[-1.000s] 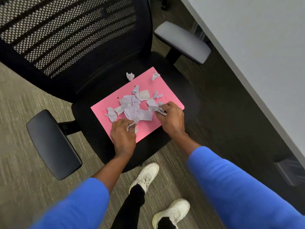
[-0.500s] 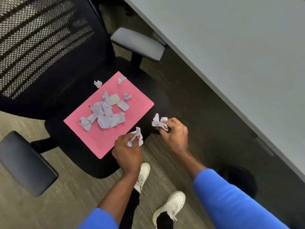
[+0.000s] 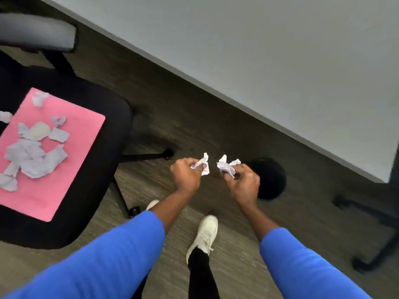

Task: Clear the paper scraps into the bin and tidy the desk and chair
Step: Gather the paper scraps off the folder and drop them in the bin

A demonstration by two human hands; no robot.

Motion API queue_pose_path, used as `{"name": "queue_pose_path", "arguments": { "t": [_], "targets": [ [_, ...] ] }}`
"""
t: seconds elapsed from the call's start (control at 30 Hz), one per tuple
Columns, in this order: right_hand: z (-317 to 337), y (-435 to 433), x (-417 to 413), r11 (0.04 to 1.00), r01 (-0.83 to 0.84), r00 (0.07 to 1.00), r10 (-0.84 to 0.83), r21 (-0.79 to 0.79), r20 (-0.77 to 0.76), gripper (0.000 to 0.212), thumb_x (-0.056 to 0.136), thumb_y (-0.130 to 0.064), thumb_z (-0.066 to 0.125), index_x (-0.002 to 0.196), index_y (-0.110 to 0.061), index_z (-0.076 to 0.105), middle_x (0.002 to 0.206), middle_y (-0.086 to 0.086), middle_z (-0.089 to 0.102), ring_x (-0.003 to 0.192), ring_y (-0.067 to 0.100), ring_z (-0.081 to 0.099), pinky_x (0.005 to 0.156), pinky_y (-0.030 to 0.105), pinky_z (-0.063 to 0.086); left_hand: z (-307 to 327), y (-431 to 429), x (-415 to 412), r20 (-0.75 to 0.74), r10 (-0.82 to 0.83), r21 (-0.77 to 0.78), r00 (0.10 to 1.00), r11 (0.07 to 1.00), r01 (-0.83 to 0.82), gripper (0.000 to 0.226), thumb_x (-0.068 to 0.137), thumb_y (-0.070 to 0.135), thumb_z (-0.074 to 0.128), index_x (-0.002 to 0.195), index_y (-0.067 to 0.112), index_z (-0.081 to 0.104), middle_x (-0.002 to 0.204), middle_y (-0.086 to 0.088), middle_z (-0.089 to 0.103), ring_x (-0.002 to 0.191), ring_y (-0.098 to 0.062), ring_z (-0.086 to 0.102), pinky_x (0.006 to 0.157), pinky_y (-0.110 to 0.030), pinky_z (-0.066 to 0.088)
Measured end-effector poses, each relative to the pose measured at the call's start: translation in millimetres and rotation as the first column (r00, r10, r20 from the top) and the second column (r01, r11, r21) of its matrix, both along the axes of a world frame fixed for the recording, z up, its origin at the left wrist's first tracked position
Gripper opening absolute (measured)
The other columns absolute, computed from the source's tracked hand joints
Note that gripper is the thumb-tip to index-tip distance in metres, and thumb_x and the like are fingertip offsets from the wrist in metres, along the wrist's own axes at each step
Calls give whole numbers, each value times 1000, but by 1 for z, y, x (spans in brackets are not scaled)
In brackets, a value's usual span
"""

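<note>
My left hand [image 3: 186, 176] is closed around crumpled white paper scraps [image 3: 204, 164], held over the floor. My right hand [image 3: 243, 183] grips another bunch of scraps [image 3: 226, 166] just left of a round black bin [image 3: 273, 180] that stands on the floor under the desk edge. On the left, a pink sheet [image 3: 71, 152] lies on the black chair seat [image 3: 112, 117] with several pale scraps [image 3: 34, 156] still spread over it.
The grey desk top [image 3: 280, 61] runs diagonally across the upper right, with its black leg and foot [image 3: 371, 214] at the right. The chair's grey armrest [image 3: 43, 35] is at the upper left; its base legs [image 3: 146, 157] reach toward my hands. My white shoes [image 3: 204, 235] stand on the carpet.
Both hands lifted scraps off the pink sheet and carried them right, away from the chair, toward the black bin. The view swung right with them.
</note>
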State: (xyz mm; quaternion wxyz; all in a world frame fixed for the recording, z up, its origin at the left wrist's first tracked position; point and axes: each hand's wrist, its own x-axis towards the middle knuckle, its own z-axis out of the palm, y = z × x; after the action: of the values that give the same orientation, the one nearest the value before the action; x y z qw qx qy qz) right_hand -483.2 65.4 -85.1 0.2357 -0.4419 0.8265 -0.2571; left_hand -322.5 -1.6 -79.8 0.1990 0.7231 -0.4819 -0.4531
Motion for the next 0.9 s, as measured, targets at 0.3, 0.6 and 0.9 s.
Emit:
{"name": "queue_pose_path", "arguments": {
  "t": [0.3, 0.6, 0.9],
  "targets": [
    [-42, 76, -124, 930, 283, 959, -269, 234, -93, 23, 84, -27, 85, 102, -14, 83, 95, 13, 80, 89, 35, 73, 79, 36, 54, -44, 30, -155, 10, -236, 165, 972, 959, 231, 22, 82, 19, 89, 93, 2, 81, 90, -13, 77, 79, -22, 66, 70, -30, 49],
    [-107, 79, -191, 832, 355, 926, -374, 426, -42, 37, 88, -40, 77, 115, -15, 75, 103, 14, 79, 88, 32, 76, 73, 32, 56, -116, 33, -232, 72, -563, 309, 823, 798, 518, 47, 97, 51, 66, 123, 13, 75, 127, -7, 76, 117, -23, 71, 85, -27, 49],
    [-164, 71, -220, 841, 340, 938, -334, 422, -90, 31, 78, -21, 82, 107, -11, 78, 103, 19, 79, 95, 38, 76, 76, 32, 55, -187, 46, -272, -133, -496, 272, 858, 815, 512, 29, 88, 31, 81, 109, 12, 80, 111, -13, 80, 105, -31, 76, 90, -44, 63]
  ]
}}
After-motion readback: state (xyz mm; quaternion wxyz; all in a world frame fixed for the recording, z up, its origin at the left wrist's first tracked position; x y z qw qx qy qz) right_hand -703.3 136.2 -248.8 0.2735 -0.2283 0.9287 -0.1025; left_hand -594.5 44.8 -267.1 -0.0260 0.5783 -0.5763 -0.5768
